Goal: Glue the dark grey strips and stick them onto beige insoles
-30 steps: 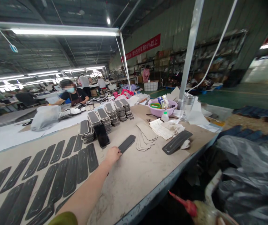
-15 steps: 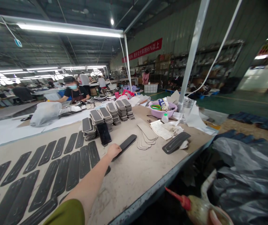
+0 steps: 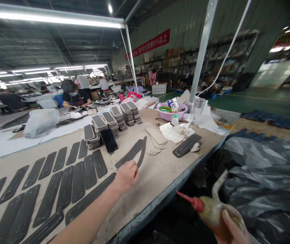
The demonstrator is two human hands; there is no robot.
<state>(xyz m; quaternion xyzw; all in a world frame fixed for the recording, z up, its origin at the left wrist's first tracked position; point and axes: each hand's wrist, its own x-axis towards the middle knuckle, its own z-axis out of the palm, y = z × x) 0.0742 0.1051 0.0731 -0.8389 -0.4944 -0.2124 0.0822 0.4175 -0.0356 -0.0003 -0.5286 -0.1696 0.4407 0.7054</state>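
Note:
My left hand reaches over the brown worktable, fingers closed on the near end of a long dark strip lifted off the surface. A second dark, curved strip hangs close beside it. Rows of similar dark strips lie flat to the left of that hand. At the bottom right, below the table edge, my right hand grips a yellowish squeeze bottle whose red nozzle points left towards the table.
Stacks of grey-topped pieces, a black phone, fanned beige pieces, papers and a pink basin sit further back. Black plastic bags fill the right. A steel post rises by the basin. A person works opposite.
My left hand has pulled back towards me, drawing the dark strip along and up off the table. The squeeze bottle in my right hand has risen further into view.

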